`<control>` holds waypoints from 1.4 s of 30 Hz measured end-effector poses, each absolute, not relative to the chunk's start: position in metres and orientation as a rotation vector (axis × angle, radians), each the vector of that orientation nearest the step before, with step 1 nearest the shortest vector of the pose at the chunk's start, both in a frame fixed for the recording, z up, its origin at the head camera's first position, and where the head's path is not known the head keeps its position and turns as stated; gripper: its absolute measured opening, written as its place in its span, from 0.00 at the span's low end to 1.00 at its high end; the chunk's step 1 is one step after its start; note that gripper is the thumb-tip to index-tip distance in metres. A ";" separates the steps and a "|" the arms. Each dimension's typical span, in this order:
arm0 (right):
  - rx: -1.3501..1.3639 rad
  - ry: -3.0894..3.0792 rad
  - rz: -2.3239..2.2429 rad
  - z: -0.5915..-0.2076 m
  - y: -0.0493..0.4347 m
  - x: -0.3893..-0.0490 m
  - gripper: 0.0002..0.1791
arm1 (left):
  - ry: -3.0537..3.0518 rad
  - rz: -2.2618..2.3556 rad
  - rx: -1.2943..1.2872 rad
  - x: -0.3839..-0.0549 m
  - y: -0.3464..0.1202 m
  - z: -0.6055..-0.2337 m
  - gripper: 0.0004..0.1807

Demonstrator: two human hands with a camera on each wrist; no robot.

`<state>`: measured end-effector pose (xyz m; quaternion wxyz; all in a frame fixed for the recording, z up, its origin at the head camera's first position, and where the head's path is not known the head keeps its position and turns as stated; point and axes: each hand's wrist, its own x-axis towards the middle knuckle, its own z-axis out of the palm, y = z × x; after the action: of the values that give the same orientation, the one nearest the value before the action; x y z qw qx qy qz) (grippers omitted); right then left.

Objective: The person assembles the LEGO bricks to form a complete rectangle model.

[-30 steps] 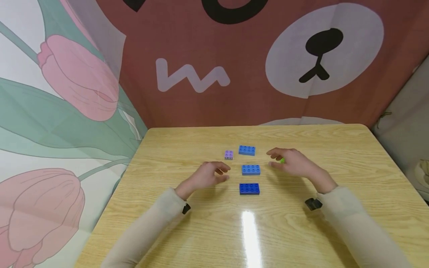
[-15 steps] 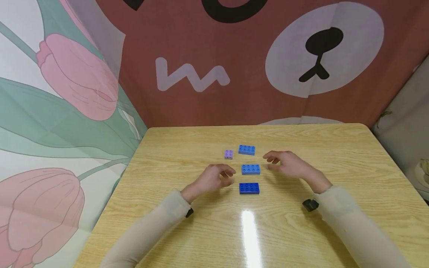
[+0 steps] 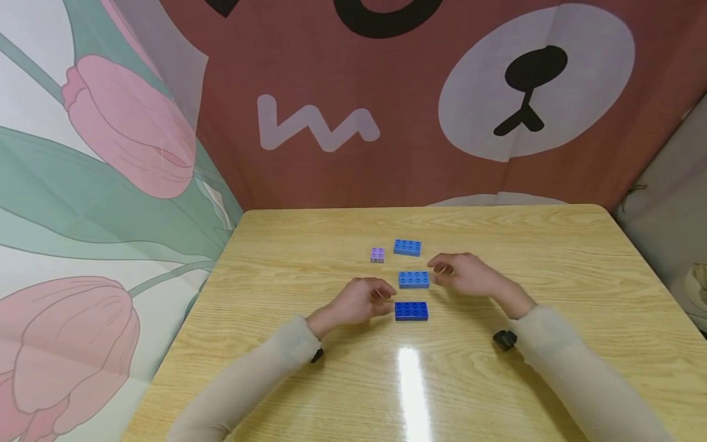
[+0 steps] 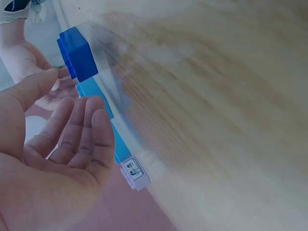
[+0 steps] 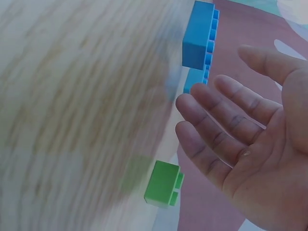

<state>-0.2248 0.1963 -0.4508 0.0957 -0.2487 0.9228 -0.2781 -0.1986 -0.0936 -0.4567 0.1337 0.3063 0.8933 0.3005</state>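
My left hand (image 3: 361, 301), fingers loosely bent and holding nothing, is at the left end of a dark blue toy building brick (image 3: 411, 311); whether it touches is hard to tell. Just off the right end of a lighter blue brick (image 3: 413, 280) is my right hand (image 3: 466, 274), with nothing in its grasp. Farther back lie another blue brick (image 3: 407, 247) and a small purple brick (image 3: 377, 255). The right wrist view shows a green brick (image 5: 162, 183) beyond the relaxed fingers; in the head view my right hand hides it.
The bricks lie on a wood-grain table (image 3: 309, 239) with a bright light reflection near its front. Behind it hangs a reddish-brown cloth (image 3: 331, 178) with a bear design. A tulip-patterned cloth (image 3: 99, 233) runs along the left side.
My left hand has moved right and nearer, up to the dark blue brick. My right hand has moved left toward the middle blue brick, and covers the green one. The bricks have stayed put.
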 end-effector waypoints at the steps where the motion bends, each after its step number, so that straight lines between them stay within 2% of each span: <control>1: -0.739 2.737 -0.823 -0.452 0.196 -0.225 0.21 | 2.590 0.867 0.889 -0.198 -0.093 -0.457 0.17; 14: -0.801 2.746 -0.823 -0.457 0.186 -0.229 0.19 | 2.550 0.896 0.819 -0.197 -0.086 -0.462 0.19; 29: -0.745 2.754 -0.785 -0.460 0.177 -0.232 0.20 | 2.550 0.866 0.878 -0.195 -0.078 -0.466 0.22; 36: -0.738 2.760 -0.761 -0.461 0.176 -0.232 0.20 | 2.579 0.816 0.879 -0.195 -0.076 -0.467 0.18; 42: -0.730 2.757 -0.756 -0.462 0.176 -0.233 0.20 | 2.575 0.805 0.848 -0.194 -0.076 -0.466 0.19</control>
<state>-0.2332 0.1756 -0.4620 0.0951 -0.2464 0.9301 -0.2551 -0.1944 -0.0760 -0.4658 0.1559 0.2963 0.8994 0.2812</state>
